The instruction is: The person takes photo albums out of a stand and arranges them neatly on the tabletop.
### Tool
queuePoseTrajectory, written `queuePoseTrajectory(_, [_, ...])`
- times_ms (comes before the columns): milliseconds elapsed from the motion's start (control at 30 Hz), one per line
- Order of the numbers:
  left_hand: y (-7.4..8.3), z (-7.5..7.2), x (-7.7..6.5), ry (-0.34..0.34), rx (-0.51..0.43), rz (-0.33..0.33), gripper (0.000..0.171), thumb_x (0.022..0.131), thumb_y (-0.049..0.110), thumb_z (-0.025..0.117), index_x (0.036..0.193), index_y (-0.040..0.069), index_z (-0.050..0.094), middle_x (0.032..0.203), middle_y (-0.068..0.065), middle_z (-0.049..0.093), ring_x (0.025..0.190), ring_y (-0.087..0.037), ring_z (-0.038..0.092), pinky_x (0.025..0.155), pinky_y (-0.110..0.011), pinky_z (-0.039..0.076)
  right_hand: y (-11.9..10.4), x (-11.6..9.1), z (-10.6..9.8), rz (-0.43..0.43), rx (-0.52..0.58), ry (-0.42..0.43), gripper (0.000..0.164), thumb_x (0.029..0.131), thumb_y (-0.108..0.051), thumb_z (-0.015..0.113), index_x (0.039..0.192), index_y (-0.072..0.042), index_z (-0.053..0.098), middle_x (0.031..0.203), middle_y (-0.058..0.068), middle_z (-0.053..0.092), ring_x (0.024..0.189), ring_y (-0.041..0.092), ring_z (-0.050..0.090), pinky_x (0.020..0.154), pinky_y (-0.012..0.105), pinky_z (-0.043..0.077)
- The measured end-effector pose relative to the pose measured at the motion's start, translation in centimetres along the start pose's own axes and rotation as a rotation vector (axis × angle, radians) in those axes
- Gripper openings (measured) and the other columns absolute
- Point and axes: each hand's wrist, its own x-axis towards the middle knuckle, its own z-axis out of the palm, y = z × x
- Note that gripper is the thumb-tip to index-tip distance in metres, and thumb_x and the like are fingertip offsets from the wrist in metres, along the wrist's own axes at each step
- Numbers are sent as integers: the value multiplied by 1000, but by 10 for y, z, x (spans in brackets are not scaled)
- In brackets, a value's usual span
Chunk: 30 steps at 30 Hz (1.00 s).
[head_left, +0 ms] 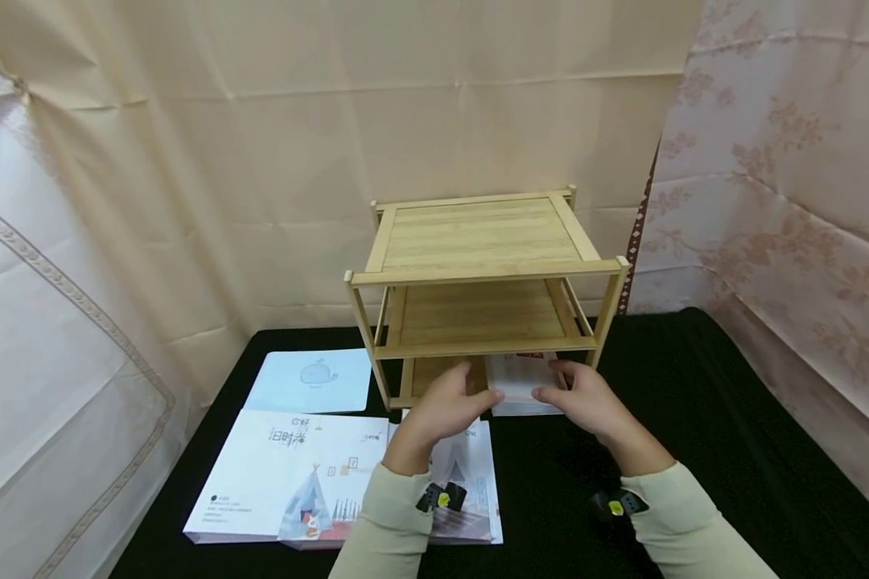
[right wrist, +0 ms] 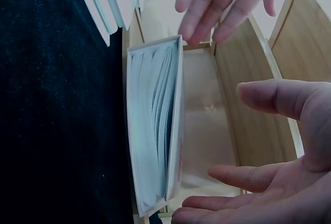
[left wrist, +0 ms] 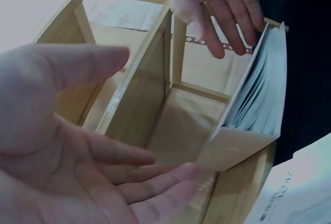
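Note:
A thick white album [head_left: 525, 390] lies flat at the right part of the bottom tier of a wooden shelf rack [head_left: 478, 233]. In the right wrist view, the page edges of the album [right wrist: 152, 120] face outward between its covers. My left hand [head_left: 449, 406] is at the album's left side, fingers extended and thumb apart. On the other side, my right hand [head_left: 586, 402] has its thumb and fingers spread near the album's right edge. Both palms look bare in the wrist views. Whether any fingertip touches the album, I cannot tell.
Left of the rack lies a pale blue album [head_left: 311, 382] with a whale drawing. Nearer are a white album [head_left: 275, 474] with a tent picture and another album [head_left: 471, 462], partly behind my left forearm. Black cloth [head_left: 702, 434] covers the table; curtains [head_left: 478, 121] surround it.

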Motion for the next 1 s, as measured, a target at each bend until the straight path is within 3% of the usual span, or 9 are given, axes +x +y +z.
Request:
queuePoseTrajectory(233, [-3,7,7,102,-100,-17,83,98,41,68,162,5,29,164,-27,32,147,-47,39,117,-61,37,1,2,1,18,8,-14,81,96,-31,70,155,10,33,160,36,29,146,56,31,117,67,31])
queuePoseTrajectory(367, [-6,15,11,133,-122,-56,83,100,46,63,162,2,28,164,-27,32,148,-46,38,118,-61,36,0,2,1,29,14,-22,80,96,-30,69,155,10,32,160,37,29,146,56,32,117,67,31])
queuePoseTrajectory(533, [-7,23,13,116,-93,-117,87,101,52,59,162,-1,26,163,-29,34,146,-47,40,116,-63,37,0,1,1,30,16,-19,79,97,-29,69,154,11,32,158,39,31,144,57,35,116,67,34])
queuePoseTrajectory(833, [-7,26,13,60,-76,-110,81,100,44,63,159,-2,31,157,-30,42,140,-47,48,108,-62,47,6,2,4,28,7,-19,80,96,-31,70,154,10,34,155,38,35,139,55,41,111,64,41])
queuePoseTrajectory(1000, [-10,29,15,37,-54,-128,83,99,45,65,157,-5,34,155,-31,44,140,-47,48,110,-61,45,8,2,5,22,12,-15,82,95,-33,71,154,10,33,155,39,34,140,56,39,112,66,39])
